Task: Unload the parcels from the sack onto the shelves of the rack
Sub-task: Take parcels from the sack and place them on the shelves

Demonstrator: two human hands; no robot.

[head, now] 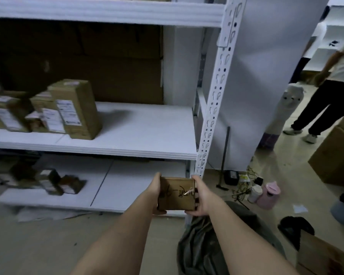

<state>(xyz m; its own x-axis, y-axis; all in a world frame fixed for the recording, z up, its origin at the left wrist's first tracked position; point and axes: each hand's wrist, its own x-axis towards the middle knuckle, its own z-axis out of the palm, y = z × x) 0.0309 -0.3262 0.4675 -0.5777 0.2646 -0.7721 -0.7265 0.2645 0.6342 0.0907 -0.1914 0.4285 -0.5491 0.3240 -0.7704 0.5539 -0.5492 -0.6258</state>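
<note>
Cardboard parcels with white printed labels (48, 112) stand crowded at the left end of the white middle shelf (143, 132) of the white metal rack (213, 100), the tallest brown box (75, 108) upright at the right edge of the group, the rest of that shelf bare. Below them, on the white bottom shelf (127, 187), a smaller heap of labelled brown parcels (50, 181) lies blurred, so their exact number cannot be told. Moving right, a small flat brown cardboard parcel with black handwriting on its top (177, 193) is held in the air in front of the rack's lower right corner — the left hand (157, 192) grips its left edge and the right hand (202, 197) grips its right edge, fingers wrapped underneath and both arms stretched forward. Beneath the right forearm a dark grey-green fabric sack (207, 247) slumps on the pale floor, touching the foot of the rack's perforated upright. Further right, near a white panel, sit a black device with tangled cables (231, 176), a white bottle (254, 192) and a pink lidded jug (268, 195), just beside each other. At the far right a large brown carton (334, 155) rests on the floor, and a person in dark trousers and a light shirt (330, 92) stands well apart from the rack — another brown box (326, 259) fills the lower right corner.
</note>
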